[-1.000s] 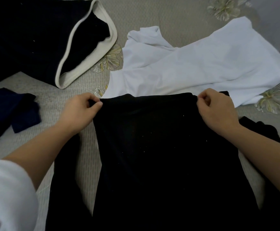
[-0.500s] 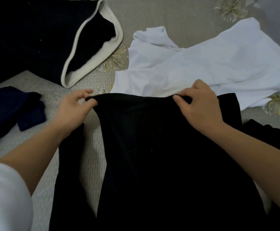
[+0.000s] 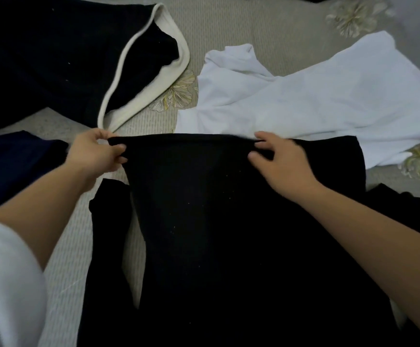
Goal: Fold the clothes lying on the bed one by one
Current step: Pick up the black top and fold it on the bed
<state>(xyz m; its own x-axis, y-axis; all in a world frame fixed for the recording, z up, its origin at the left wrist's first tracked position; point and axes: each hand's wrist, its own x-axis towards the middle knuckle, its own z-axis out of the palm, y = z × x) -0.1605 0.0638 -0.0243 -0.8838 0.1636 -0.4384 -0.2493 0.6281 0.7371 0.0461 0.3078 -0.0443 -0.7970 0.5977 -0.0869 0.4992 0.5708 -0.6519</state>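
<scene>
A black garment (image 3: pixel 216 221) lies spread in front of me on the bed, its far edge folded over. My left hand (image 3: pixel 96 154) pinches the left end of that far edge between thumb and fingers. My right hand (image 3: pixel 281 164) pinches the same edge further right, thumb under the fold and fingers over it. A strip of the garment (image 3: pixel 349 156) extends past my right hand. Behind it lies a crumpled white shirt (image 3: pixel 304 96).
A dark garment with a cream ribbed hem (image 3: pixel 53 66) lies at the far left. A navy piece (image 3: pixel 11 166) sits at the left edge. The grey bedspread (image 3: pixel 241 26) has pale flower prints. More black cloth (image 3: pixel 404 211) lies under my right forearm.
My right hand has slid left along the garment's far edge, from its right corner toward the middle. My left hand kept its pinch on the left corner.
</scene>
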